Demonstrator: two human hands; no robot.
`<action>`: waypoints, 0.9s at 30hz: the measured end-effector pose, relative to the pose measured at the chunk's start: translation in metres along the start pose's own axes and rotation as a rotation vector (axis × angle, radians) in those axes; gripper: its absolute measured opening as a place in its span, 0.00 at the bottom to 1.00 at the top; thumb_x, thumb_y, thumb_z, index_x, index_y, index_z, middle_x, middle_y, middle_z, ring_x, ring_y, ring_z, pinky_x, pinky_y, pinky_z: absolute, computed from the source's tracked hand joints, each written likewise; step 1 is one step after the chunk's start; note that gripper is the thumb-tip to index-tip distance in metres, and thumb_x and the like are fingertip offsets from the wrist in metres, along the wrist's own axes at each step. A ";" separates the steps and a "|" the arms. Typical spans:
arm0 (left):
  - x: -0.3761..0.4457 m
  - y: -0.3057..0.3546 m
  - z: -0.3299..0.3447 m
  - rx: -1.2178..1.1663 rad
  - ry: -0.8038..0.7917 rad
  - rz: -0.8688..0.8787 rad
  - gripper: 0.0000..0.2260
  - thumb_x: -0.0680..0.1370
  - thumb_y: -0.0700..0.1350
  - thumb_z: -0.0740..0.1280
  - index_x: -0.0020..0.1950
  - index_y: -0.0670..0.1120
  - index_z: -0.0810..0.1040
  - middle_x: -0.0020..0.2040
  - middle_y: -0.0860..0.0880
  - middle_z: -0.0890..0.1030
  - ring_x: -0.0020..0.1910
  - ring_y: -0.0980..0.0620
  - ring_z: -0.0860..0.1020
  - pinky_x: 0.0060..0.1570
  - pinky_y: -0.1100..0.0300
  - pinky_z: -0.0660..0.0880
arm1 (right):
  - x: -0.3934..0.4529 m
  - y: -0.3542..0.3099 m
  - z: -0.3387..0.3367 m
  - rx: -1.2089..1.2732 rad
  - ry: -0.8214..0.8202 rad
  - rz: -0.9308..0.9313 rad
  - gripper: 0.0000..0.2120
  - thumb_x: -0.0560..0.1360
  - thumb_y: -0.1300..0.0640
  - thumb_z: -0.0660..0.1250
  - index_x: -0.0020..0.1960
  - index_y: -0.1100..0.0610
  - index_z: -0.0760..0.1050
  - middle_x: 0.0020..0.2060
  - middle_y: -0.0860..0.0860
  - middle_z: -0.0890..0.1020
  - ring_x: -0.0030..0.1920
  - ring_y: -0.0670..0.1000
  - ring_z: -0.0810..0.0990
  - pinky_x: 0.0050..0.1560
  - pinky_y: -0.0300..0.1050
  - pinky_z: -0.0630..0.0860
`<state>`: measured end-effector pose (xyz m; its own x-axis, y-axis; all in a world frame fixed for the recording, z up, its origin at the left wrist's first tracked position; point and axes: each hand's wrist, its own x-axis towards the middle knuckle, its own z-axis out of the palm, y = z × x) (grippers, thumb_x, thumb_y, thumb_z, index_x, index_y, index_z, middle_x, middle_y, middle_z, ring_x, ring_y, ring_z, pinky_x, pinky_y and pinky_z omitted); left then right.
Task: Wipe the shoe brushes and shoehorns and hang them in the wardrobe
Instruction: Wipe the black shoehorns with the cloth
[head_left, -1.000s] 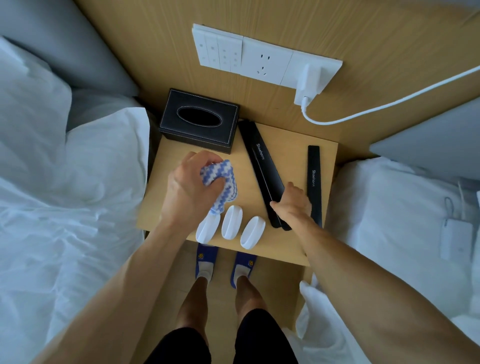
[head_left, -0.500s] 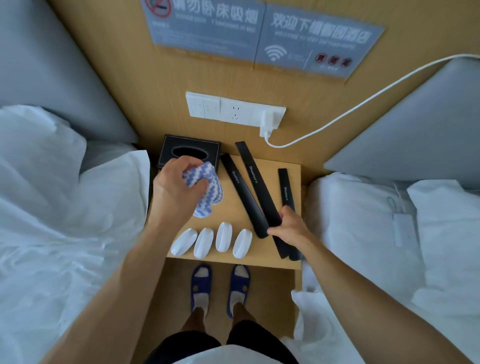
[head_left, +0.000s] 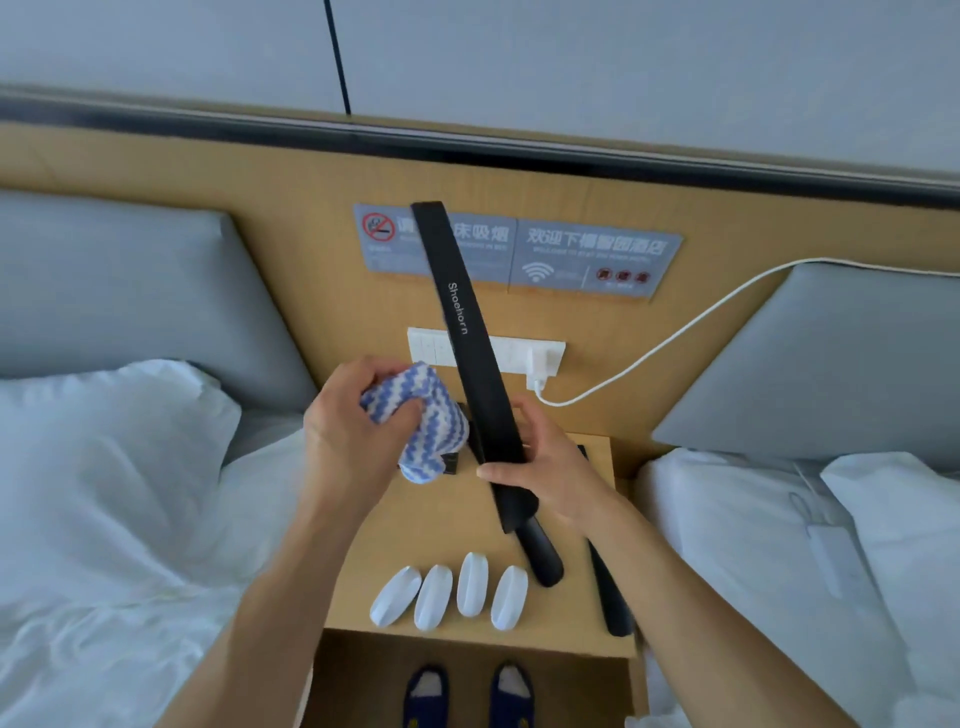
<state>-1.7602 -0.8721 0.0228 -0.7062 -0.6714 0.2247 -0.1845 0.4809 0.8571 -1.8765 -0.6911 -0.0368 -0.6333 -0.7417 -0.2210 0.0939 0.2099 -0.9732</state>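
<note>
the raised black shoehorn (head_left: 470, 364) reads "shoehorn"; the grey wall sign (head_left: 592, 257) shows a no-smoking symbol, a wifi symbol and blurred chinese characters.

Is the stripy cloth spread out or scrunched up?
Scrunched up. The cloth is bunched in the left hand, with fingers curled round it.

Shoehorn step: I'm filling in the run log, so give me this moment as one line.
right hand: grips shoehorn, raised | left hand: holds cloth beside it | nightstand: four white brushes
</note>
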 end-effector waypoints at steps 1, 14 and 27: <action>0.002 0.006 -0.005 -0.006 0.015 0.018 0.15 0.71 0.39 0.73 0.51 0.58 0.80 0.45 0.58 0.81 0.43 0.63 0.78 0.40 0.72 0.71 | 0.003 -0.015 0.003 0.053 -0.006 -0.055 0.30 0.67 0.58 0.79 0.63 0.40 0.71 0.53 0.47 0.84 0.54 0.48 0.84 0.55 0.45 0.79; 0.036 0.064 -0.050 -0.101 0.130 0.194 0.15 0.71 0.41 0.77 0.50 0.59 0.80 0.45 0.64 0.82 0.41 0.64 0.81 0.36 0.75 0.74 | 0.013 -0.155 0.005 0.215 0.148 -0.378 0.18 0.78 0.70 0.64 0.60 0.50 0.73 0.48 0.57 0.86 0.50 0.59 0.86 0.53 0.54 0.82; 0.099 0.193 -0.061 -0.087 0.198 0.624 0.11 0.71 0.43 0.76 0.50 0.54 0.82 0.44 0.63 0.82 0.45 0.64 0.80 0.43 0.76 0.71 | -0.011 -0.170 0.002 0.071 0.317 -0.419 0.21 0.80 0.68 0.62 0.59 0.43 0.80 0.52 0.48 0.85 0.57 0.50 0.83 0.63 0.58 0.77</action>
<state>-1.8244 -0.8805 0.2385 -0.5223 -0.3765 0.7651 0.2803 0.7716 0.5710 -1.8835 -0.7199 0.1314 -0.8282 -0.5210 0.2066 -0.1718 -0.1148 -0.9784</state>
